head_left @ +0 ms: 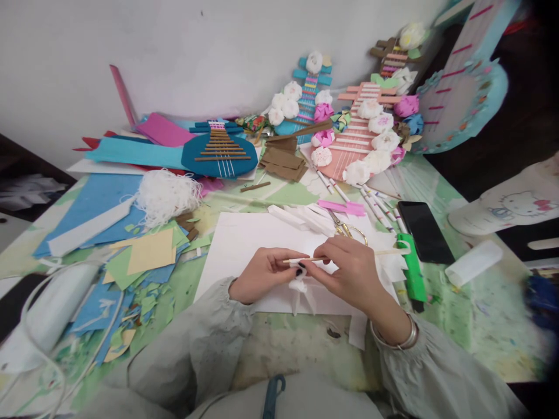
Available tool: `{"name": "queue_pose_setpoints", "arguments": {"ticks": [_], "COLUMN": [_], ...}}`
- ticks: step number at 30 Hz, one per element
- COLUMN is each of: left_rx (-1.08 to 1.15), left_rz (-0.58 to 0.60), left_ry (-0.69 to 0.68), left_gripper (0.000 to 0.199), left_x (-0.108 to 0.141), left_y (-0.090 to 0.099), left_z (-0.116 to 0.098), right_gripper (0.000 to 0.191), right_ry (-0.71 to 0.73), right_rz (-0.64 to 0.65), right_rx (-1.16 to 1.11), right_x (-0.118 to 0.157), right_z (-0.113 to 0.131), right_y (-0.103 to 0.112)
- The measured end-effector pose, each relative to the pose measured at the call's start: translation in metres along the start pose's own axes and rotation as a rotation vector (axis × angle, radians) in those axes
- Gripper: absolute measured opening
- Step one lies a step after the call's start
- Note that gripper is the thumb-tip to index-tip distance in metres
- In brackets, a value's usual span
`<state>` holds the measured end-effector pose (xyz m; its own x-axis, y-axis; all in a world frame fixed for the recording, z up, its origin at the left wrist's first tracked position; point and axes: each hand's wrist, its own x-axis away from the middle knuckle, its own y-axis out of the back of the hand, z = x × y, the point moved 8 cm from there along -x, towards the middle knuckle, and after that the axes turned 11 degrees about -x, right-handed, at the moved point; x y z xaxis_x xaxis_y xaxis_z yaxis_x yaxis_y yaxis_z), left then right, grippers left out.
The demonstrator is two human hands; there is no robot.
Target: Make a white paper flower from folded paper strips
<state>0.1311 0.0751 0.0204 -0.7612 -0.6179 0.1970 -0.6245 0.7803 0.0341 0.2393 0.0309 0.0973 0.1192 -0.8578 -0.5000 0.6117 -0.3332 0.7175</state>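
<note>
Over a white paper sheet (238, 238), my left hand (264, 274) and my right hand (351, 270) meet, both with fingers closed in a pinch. Between them lies a thin wooden stick (293, 261), held level; my right fingers grip it from the right. A crumpled white paper strip (299, 286) hangs from my left fingertips just under the stick, its loose tails reaching down to the sheet. Whether the strip is wrapped around the stick is hard to see. Gold-handled scissors (357, 234) lie just beyond my right hand, beside white paper strips (286, 218).
Paper guitars with paper flowers (349, 134) lean along the wall. A blue paper instrument (218, 154), white yarn (168, 195) and coloured scraps (148, 253) fill the left. On the right are markers (376, 209), a phone (425, 233), a green cutter (411, 267) and a white tumbler (502, 201).
</note>
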Motion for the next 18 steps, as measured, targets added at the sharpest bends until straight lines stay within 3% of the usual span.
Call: {"name": "queue_pose_setpoints", "arguments": {"ticks": [10, 18], "left_rx": [0.067, 0.029], "left_rz": [-0.024, -0.011], "left_ry": [0.036, -0.015], "left_gripper": [0.037, 0.030], "left_x": [-0.0006, 0.0001], "left_y": [0.0006, -0.0010], "left_z": [0.0021, -0.0041], "right_gripper": [0.024, 0.025], "right_ry": [-0.006, -0.014], "right_rz": [-0.002, 0.009], "right_rx": [-0.025, -0.037], "right_x": [-0.0013, -0.0011], "right_z": [0.0001, -0.0010], "right_y": [0.0001, -0.0005]}}
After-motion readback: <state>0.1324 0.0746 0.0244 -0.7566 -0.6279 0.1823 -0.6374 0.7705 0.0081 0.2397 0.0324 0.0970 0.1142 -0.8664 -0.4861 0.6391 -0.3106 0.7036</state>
